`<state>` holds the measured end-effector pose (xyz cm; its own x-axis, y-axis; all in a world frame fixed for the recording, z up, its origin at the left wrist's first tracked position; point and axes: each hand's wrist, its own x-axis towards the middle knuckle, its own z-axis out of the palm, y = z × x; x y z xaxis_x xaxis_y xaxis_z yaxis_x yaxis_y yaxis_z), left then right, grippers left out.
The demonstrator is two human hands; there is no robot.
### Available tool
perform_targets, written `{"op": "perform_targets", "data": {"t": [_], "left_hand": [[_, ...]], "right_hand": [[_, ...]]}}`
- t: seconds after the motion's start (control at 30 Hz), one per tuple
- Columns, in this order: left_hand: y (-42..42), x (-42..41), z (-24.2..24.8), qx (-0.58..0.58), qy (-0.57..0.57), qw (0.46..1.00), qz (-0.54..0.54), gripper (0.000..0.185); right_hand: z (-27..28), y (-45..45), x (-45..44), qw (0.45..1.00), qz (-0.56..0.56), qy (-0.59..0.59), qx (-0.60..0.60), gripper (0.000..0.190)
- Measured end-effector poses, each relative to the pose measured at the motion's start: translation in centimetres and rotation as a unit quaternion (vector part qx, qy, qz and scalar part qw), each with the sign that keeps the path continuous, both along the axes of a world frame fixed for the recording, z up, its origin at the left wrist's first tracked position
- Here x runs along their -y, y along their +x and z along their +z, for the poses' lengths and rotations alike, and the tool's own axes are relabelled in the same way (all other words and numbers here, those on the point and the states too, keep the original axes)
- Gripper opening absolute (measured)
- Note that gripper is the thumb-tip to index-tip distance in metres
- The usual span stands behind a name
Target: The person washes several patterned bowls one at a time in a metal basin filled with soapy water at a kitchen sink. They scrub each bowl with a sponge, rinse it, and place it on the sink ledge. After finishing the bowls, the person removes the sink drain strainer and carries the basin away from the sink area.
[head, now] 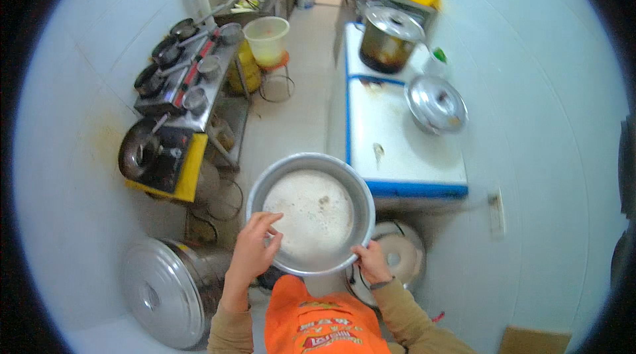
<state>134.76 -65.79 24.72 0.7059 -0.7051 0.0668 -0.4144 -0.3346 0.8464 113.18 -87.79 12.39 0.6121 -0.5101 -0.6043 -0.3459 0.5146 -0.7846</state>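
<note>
A large round metal basin (pixel 365 195) is in front of my body, above an orange apron. Its inside shows a pale, whitish surface with a few darker spots; whether this is liquid or the basin's bottom I cannot tell. My right hand (pixel 372 260) grips the rim at the lower right, thumb over the edge. My left hand (pixel 258 242) is at the lower left rim, fingers apart and reaching over the inside; whether it bears on the rim is unclear.
At right, a white, blue-edged chest-like unit (pixel 397 155) carries a tall lidded pot (pixel 385 48) and a lidded metal bowl (pixel 435 105). At left stand a burner counter with several pans, a black cooktop (pixel 171 165) and a large lidded drum (pixel 159 289). A bucket (pixel 267 41) tops a stool.
</note>
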Motion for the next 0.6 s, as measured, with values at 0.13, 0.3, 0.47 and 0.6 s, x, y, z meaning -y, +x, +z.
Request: {"op": "perform_targets", "data": {"t": [0.13,0.3,0.47,0.6], "left_hand": [[11.8,5.5,2.8,-0.003,-0.002,0.999,-0.036,0.04],[24.8,13.2,3.9,0.027,-0.006,0.995,-0.092,0.041],[37.2,20.2,3.7,0.057,0.009,0.994,-0.094,0.041],[46.5,24.9,4.5,0.04,0.013,0.998,-0.053,0.039]], "right_hand": [[0.9,11.0,4.0,0.999,-0.035,0.012,0.038,0.017],[1.5,23.7,9.1,0.994,-0.077,0.022,0.067,0.021],[1.9,36.8,16.0,0.996,-0.056,0.013,0.069,0.02],[2.5,47.1,22.1,0.995,-0.059,0.017,0.079,0.02]]}}
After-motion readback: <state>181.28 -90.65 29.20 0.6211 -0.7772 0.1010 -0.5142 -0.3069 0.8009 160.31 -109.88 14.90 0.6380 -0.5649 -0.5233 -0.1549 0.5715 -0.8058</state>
